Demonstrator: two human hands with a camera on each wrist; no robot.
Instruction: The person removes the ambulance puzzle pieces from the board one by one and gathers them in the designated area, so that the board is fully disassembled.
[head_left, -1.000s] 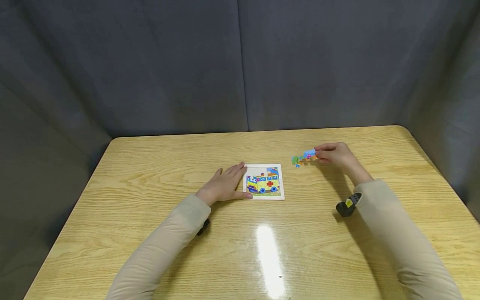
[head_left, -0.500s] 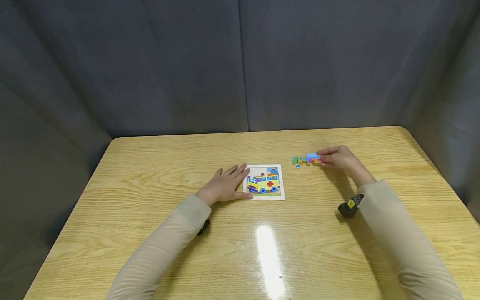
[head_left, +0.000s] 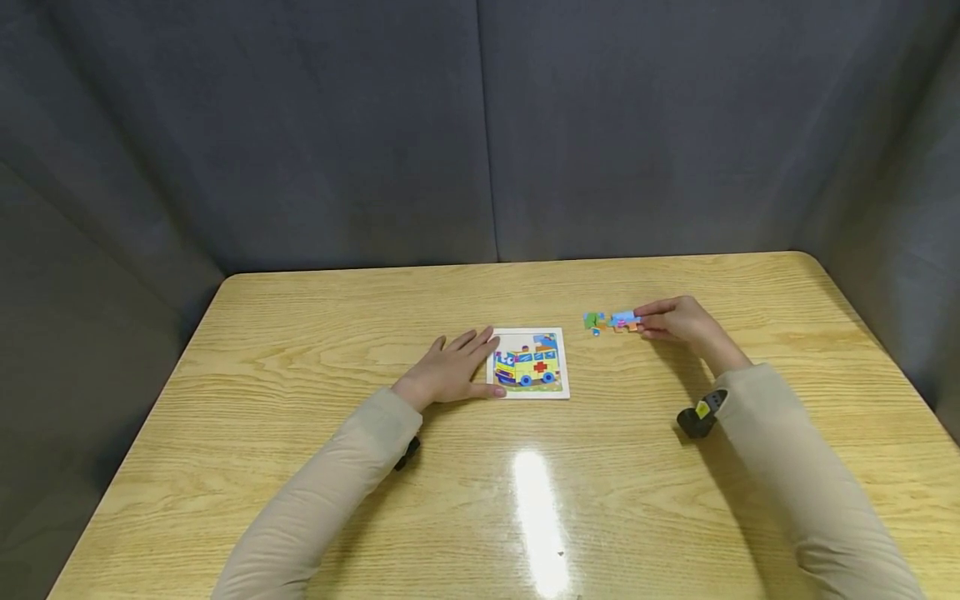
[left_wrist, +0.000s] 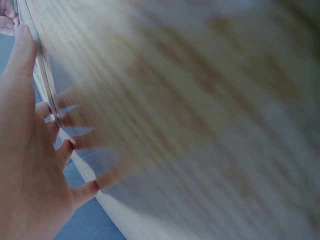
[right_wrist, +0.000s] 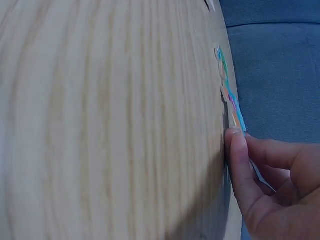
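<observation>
In the head view a white-framed jigsaw puzzle (head_left: 566, 385) with a yellow ambulance picture lies mid-table, its upper left part bare white. My left hand (head_left: 450, 368) rests spread on its left edge, thumb at the lower corner. To the right of the frame, my right hand (head_left: 678, 321) pinches blue-and-orange puzzle pieces (head_left: 624, 320) by their right end, between thumb and fingers. The right wrist view shows these pieces (right_wrist: 236, 112) edge-on, low over the tabletop. Whether they touch it, and exactly where they join, cannot be told. Green puzzle pieces (head_left: 592, 321) lie just left of them.
The wooden table (head_left: 337, 317) has a grey fabric partition (head_left: 360, 167) behind it and at both sides. A small blue piece (head_left: 596, 332) lies below the green ones. A black wrist device (head_left: 697, 421) hangs under the right sleeve.
My right hand has come slightly nearer and to the right, and the blue-and-orange pieces have lowered with it. The left hand has stayed on the frame, its fingers shifting a little.
</observation>
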